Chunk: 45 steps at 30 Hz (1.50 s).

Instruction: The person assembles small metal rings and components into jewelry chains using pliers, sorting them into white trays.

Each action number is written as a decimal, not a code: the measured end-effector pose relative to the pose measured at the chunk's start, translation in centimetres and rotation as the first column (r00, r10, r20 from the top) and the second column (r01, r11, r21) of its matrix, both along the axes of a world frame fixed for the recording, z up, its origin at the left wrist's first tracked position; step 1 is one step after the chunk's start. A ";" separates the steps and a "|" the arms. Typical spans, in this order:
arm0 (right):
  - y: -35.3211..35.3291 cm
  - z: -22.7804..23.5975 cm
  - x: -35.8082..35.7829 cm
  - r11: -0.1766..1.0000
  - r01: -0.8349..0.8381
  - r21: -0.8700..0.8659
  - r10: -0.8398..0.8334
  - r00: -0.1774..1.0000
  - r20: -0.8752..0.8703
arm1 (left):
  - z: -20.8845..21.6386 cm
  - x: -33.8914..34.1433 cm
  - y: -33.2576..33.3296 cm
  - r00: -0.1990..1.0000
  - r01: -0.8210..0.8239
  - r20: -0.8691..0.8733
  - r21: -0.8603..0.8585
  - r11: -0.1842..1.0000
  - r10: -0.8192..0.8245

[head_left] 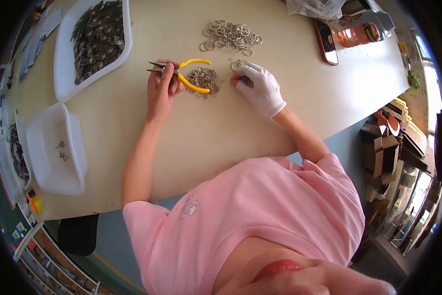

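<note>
A pair of pliers with yellow handles (195, 84) is in my bare left hand (163, 91), gripped near its pivot. The dark jaws point left, and the handles spread apart to the right, over a pile of small metal rings (205, 80). My right hand (261, 88) wears a white glove with some fingertips bare. Its fingers are curled together low over the table, right of that pile. A larger metal ring (233, 65) lies against the fingertips; whatever is between them is hidden. Farther back is a heap of large metal rings (240, 35).
A white tray (127, 44) of dark flat pieces stands at far left, with an empty-looking white bin (46, 162) nearer. At far right are a phone (326, 43), a bottle with reddish contents (358, 35) and a clear plastic bag (317, 7). Cardboard boxes (385, 157) stand beyond the table's right edge.
</note>
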State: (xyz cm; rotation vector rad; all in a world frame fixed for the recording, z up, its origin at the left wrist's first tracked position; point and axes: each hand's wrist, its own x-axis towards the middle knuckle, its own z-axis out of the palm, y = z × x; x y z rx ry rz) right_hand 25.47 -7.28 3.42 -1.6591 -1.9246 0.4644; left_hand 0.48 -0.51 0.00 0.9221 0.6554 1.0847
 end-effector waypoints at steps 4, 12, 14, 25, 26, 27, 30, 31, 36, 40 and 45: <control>0.1 1.0 0.9 0.967 -0.046 -0.249 -0.031 0.954 -0.298 | 1.4 -1.5 -0.4 0.936 0.334 -0.085 -0.092 0.938 -0.342; 1.3 0.7 1.4 0.975 -0.148 -0.163 0.038 0.842 -0.537 | 2.8 0.0 -2.5 0.534 0.742 -0.261 -0.310 0.594 -0.804; 1.1 0.8 1.4 0.973 -0.169 -0.158 0.058 0.839 -0.541 | 3.6 0.2 -2.8 0.534 0.680 -0.433 -0.290 0.674 -0.726; 1.4 5.0 -1.8 0.908 -0.401 -0.124 0.172 0.623 -0.763 | 7.4 -1.2 -3.7 0.665 0.446 -0.653 -0.044 0.894 -0.364; 1.7 5.2 -2.2 0.888 -0.447 -0.112 0.245 0.663 -0.708 | 7.4 -1.2 -3.5 0.724 0.484 -0.522 -0.082 0.871 -0.451; 2.1 5.2 -2.2 0.881 -0.459 -0.114 0.252 0.660 -0.708 | 7.4 -0.9 -3.4 0.764 0.528 -0.373 -0.105 0.842 -0.526; 2.9 5.4 -2.4 0.837 -0.539 -0.096 0.394 0.714 -0.579 | 7.9 -0.5 -3.8 0.817 0.472 -0.314 -0.118 0.874 -0.484; 2.8 5.5 -2.5 0.831 -0.543 -0.123 0.390 0.725 -0.569 | 7.7 -0.6 -3.9 0.824 0.463 -0.309 -0.117 0.879 -0.475; 2.9 4.3 -2.5 0.822 -0.548 -0.159 0.349 0.703 -0.619 | 6.9 -1.0 -3.5 0.786 0.540 -0.327 -0.051 0.840 -0.525; 3.2 4.3 -2.2 0.815 -0.566 -0.120 0.443 0.745 -0.499 | 7.2 -0.8 -3.9 0.767 0.513 -0.436 -0.023 0.858 -0.471; 3.3 4.5 -2.3 0.789 -0.586 -0.184 0.443 0.750 -0.490 | 7.3 -0.8 -3.9 0.689 0.540 -0.622 0.097 0.836 -0.373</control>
